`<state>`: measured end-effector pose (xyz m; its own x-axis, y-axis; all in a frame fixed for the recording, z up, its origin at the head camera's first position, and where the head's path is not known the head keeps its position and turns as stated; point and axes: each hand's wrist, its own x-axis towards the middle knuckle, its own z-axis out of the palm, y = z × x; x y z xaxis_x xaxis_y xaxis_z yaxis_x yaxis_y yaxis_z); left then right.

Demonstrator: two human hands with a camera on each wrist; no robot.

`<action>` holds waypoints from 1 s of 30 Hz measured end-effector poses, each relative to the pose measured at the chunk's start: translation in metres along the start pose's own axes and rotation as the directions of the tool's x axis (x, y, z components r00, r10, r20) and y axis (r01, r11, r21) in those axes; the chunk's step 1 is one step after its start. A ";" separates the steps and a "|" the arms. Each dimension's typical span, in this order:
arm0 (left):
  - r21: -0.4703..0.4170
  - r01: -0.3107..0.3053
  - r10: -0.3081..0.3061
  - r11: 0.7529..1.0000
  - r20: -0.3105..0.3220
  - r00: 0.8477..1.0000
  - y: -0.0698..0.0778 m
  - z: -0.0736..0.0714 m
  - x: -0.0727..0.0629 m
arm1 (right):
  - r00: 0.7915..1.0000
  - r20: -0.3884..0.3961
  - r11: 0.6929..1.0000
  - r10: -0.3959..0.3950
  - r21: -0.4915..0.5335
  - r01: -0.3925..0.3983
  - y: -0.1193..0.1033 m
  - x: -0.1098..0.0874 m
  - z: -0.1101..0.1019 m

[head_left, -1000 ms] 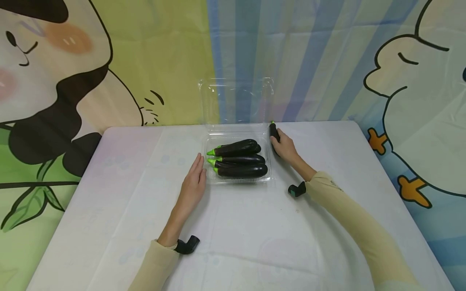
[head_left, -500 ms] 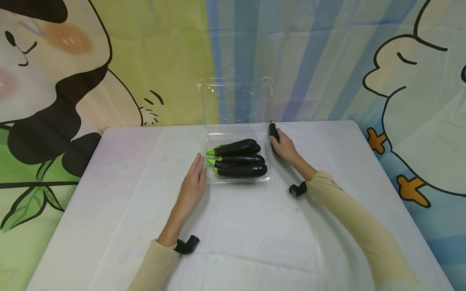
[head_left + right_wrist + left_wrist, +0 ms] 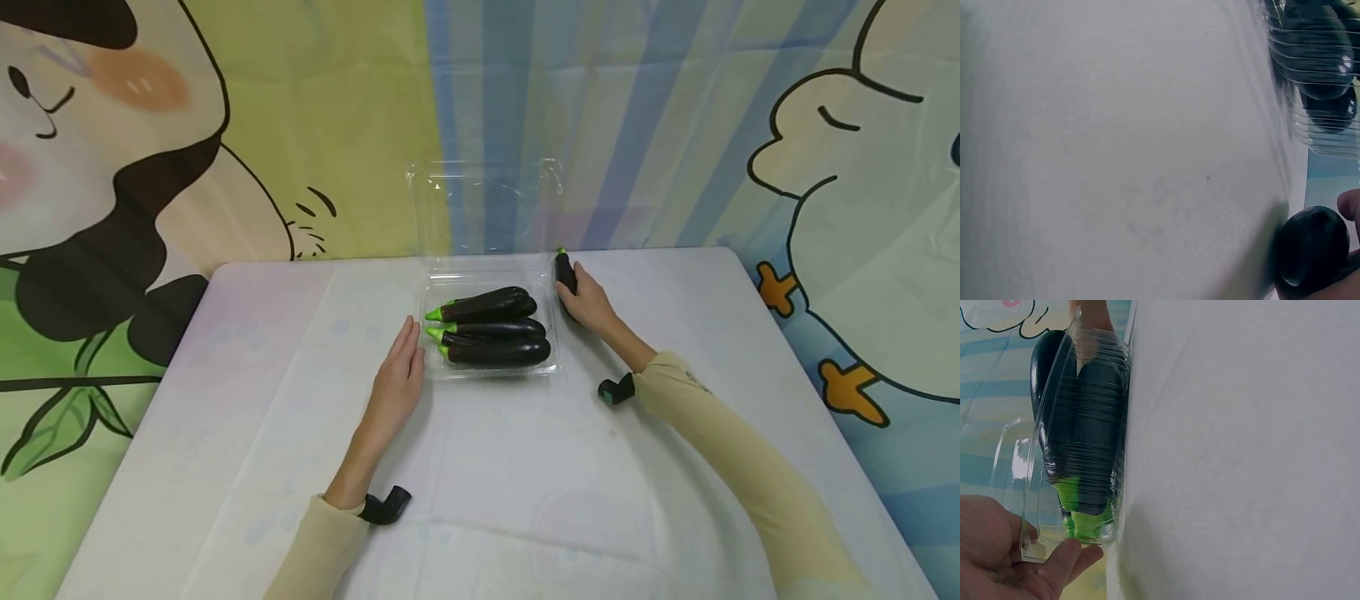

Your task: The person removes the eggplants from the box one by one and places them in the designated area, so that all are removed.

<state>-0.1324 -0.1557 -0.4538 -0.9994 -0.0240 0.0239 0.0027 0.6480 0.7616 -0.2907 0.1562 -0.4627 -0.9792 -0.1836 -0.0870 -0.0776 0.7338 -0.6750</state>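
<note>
A clear plastic clamshell box [image 3: 487,373] stands near the table's back edge, its hinged lid [image 3: 486,208] raised upright behind it. Several dark eggplants [image 3: 498,352] with bright green stem ends lie stacked in it, stems to the left. My left hand [image 3: 397,379] rests along the box's left side with fingers extended. In the left wrist view the fingers [image 3: 1063,565] touch the box at the stem end. To the right of the box, my right hand [image 3: 588,304] grips one more eggplant [image 3: 566,272], green tip pointing away. Its rounded end [image 3: 1311,247] shows in the right wrist view.
A white cloth covers the table [image 3: 480,467]. Behind it hangs a printed curtain [image 3: 360,125] with cartoon figures, close to the raised lid. Dark wrist mounts [image 3: 386,505] stick out from both sleeves.
Both hands stay almost in place. The right hand shifts very slightly on or with its eggplant; the box and the eggplants inside it have not moved.
</note>
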 end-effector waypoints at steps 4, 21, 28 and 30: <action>-0.001 0.001 -0.001 1.000 0.005 1.000 0.000 -0.001 0.000 | 1.000 0.007 1.000 0.017 0.002 -0.017 0.000 0.000 -0.003; -0.008 0.006 -0.006 1.000 0.012 1.000 -0.001 0.000 -0.001 | 0.936 -0.286 0.963 -0.205 0.110 0.245 -0.014 -0.002 -0.036; -0.008 0.001 -0.001 1.000 0.009 1.000 -0.002 0.000 -0.001 | 0.883 -0.101 0.886 -0.458 0.025 0.463 -0.056 -0.028 -0.042; -0.011 0.000 0.000 1.000 0.008 1.000 -0.002 0.000 -0.001 | 0.847 -0.003 0.847 -0.532 -0.004 0.532 -0.065 -0.036 -0.041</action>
<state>-0.1319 -0.1570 -0.4554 -0.9997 -0.0177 0.0185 0.0029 0.6399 0.7684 -0.2580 0.1421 -0.3859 -0.7886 -0.5434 0.2877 -0.5871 0.5265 -0.6149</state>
